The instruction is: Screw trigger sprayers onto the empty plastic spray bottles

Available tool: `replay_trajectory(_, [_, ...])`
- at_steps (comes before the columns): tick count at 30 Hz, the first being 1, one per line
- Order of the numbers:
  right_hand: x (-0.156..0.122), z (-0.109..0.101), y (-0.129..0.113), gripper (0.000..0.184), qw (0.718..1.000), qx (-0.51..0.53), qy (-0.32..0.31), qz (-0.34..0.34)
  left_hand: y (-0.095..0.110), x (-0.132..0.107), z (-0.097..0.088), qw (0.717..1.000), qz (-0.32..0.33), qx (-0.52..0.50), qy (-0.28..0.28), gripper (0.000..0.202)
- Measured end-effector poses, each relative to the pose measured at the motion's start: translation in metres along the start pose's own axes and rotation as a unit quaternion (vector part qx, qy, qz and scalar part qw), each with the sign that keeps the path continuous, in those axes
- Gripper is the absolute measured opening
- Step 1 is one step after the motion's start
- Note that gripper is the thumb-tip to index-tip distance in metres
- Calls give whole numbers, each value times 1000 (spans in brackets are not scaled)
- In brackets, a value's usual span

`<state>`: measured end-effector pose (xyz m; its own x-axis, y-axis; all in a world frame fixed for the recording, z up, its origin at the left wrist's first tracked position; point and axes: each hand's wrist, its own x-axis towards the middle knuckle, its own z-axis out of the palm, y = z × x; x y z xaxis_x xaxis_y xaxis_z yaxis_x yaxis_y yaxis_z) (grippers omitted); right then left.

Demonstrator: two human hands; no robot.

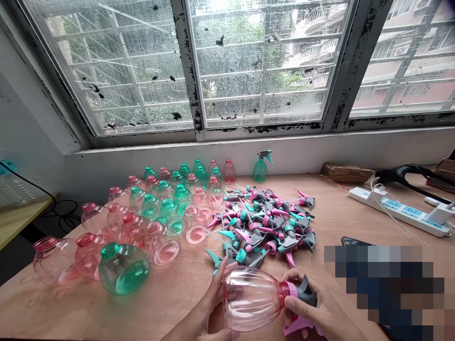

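Observation:
A clear pink spray bottle [252, 298] lies sideways between my hands, low in the head view. My left hand [213, 296] is wrapped around its base end. At the neck, my right hand [309, 303] grips the grey and pink trigger spray head [306, 291], whose pink collar sits on the bottle's mouth. The pink trigger points down below my right fingers. Just beyond the bottle is a heap of loose spray heads [266, 218] in grey, pink and teal. Whether the collar is fully tightened I cannot tell.
Several open pink and green bottles, among them a green bottle [124, 270], stand on the left of the wooden table [170, 303]. A green bottle with its sprayer [260, 168] stands by the wall. A power strip [401, 210] and a phone [355, 241] lie on the right.

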<state>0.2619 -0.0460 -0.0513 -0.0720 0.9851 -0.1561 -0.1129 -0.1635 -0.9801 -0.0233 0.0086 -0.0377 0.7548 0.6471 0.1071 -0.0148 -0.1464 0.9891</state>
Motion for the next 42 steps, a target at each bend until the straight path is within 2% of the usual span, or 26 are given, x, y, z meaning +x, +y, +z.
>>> replay_trajectory(3, [0, 0, -1, 53, 1000, -5, -2, -2, 1, -3, 0, 999, -32, -19, -5, 106])
replay_trajectory(7, [-1, 1, -3, 52, 1000, -14, 0, -2, 12, -7, 4, 997, -78, -8, 10, 100])
replay_trajectory(10, [-1, 2, -4, 51, 1000, -5, -6, 2, 18, -8, 7, 997, -76, 6, 29, 101])
replay_trajectory(16, [-1, 1, -2, 49, 1000, -11, 4, -8, 22, -7, 9, 996, -74, 34, 28, 97])
replay_trajectory(20, [0, -1, 1, 48, 1000, -4, -7, -6, 16, -7, 6, 997, -72, 6, 29, 100])
replay_trajectory(25, [0, 0, 0, 49, 1000, 1, -7, -3, 11, -6, 3, 999, -54, -8, 0, 104])
replay_trajectory(29, [0, 0, -1, 50, 1000, -5, -8, 2, 13, -7, 6, 997, -65, 24, 26, 96])
replay_trajectory(36, [0, 0, 0, 50, 1000, -16, 1, -4, -4, -4, -2, 999, -31, -15, -8, 103])
replay_trajectory(42, [-2, 1, -4, 50, 1000, -9, 4, 5, 12, -5, 5, 997, -73, 21, 21, 101])
